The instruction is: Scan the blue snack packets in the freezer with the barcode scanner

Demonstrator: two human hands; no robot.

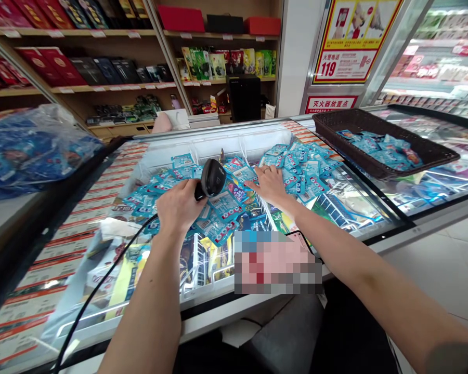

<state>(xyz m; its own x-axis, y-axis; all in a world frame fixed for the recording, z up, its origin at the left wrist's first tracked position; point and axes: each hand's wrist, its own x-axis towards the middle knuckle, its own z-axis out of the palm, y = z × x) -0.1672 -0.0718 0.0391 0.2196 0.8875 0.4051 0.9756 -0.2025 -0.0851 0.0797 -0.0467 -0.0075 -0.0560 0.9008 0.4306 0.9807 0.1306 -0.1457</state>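
My left hand (178, 206) grips the handle of a black barcode scanner (212, 178), its cable (97, 291) trailing down to the lower left. The scanner head hangs over a spread of small blue packets (224, 205) lying on the glass lid of a chest freezer (335, 208). My right hand (270, 184) lies flat with fingers stretched on the packets, fingertips at a packet near the scanner; a ring shows on one finger.
A dark woven basket (432, 150) with more blue packets sits on the freezer at the right. A clear plastic bag of blue goods (31, 145) rests at the left. Shelves of boxed goods (113, 67) stand behind. A blurred patch (276, 262) covers something near the front edge.
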